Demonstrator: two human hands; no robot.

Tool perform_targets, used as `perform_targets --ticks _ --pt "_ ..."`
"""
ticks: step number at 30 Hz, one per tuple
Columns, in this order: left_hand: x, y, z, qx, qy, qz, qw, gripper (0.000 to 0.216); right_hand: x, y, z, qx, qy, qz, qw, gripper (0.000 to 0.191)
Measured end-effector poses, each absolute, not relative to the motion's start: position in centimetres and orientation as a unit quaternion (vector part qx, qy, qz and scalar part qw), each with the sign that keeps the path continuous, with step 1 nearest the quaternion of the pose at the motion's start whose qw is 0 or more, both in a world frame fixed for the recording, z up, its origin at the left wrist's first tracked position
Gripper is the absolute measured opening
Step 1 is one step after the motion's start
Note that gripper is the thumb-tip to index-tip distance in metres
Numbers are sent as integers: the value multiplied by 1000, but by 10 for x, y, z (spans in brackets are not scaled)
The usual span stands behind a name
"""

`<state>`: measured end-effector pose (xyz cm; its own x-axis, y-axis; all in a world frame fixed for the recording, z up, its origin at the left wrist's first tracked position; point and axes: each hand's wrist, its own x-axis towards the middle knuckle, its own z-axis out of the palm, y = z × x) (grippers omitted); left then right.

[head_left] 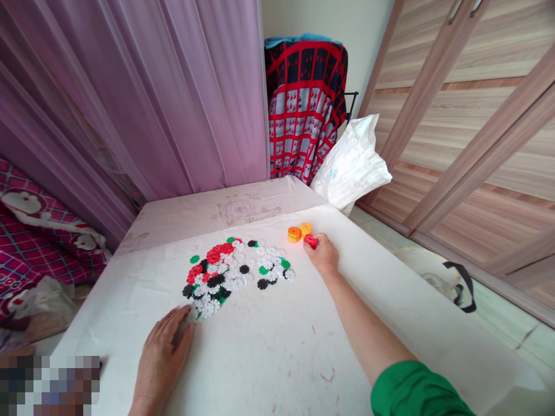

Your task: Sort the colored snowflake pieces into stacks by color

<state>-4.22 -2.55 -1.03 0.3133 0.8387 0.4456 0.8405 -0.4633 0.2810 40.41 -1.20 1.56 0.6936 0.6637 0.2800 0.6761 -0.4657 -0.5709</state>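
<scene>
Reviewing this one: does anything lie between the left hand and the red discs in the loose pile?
Yes. Along the tabletop, white discs and black discs lie between the left hand and the nearest red discs. From above, nothing visible stands in the way.

No word, number or brand can be read for certain. The crinkled white plastic bag (358,162), at two o'clock from the middle of the view, bears a small pale blue printed mark (333,173), too tiny and blurred to make out. On the magenta plaid fabric with white cartoon figures (60,254), at nine o'clock, rounded letter-like shapes (9,281) sit near the edge, but they spell nothing legible.
</scene>
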Motion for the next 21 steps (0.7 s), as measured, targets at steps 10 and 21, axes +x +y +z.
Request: perform_targets --ticks 10,21 --pt "-43 -26 -9 -813 -515 -271 8 48 397 -13 25 -869 -381 13 317 45" --pt "-43 -25 -10 -816 -507 -275 24 48 397 -9 23 -887 -374 2 272 49"
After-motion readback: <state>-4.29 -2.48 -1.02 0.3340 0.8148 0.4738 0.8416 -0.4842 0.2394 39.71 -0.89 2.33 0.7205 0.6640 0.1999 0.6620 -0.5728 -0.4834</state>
